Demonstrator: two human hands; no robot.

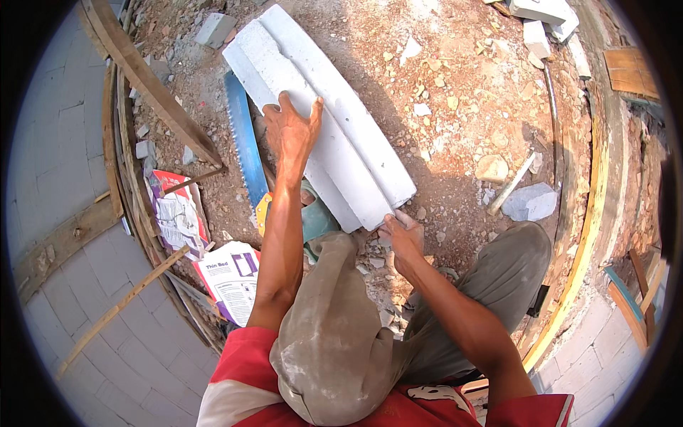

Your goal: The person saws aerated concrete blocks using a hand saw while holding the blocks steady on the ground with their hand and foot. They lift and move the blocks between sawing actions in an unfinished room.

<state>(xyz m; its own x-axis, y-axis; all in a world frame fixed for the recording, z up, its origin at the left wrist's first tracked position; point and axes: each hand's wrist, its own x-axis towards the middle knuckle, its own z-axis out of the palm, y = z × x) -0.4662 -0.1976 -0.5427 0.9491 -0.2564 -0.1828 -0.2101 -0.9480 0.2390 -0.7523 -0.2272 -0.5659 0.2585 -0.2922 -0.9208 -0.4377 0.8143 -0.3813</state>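
A long pale grey lightweight concrete block (334,128), with a step along its length, lies slanted on the rubble-strewn ground before me. My left hand (290,135) grips its left side near the middle, thumb and forefinger spread over the top. At the near end, my right hand (403,236) holds the corner, thumb on the face; its other fingers are partly hidden. Just left of the block rests a hand saw with a blue toothed blade (245,142) and a yellow handle (263,212), partly behind my left forearm. A green shoe (318,219) shows beside the block's near end.
Printed paper bags (228,277) lie at the left, near a leaning wooden plank (153,92) and a block wall (64,156). On the right are a broken block piece (530,202), a pale stick (512,183) and long timber (587,220). More block pieces (541,21) sit far right.
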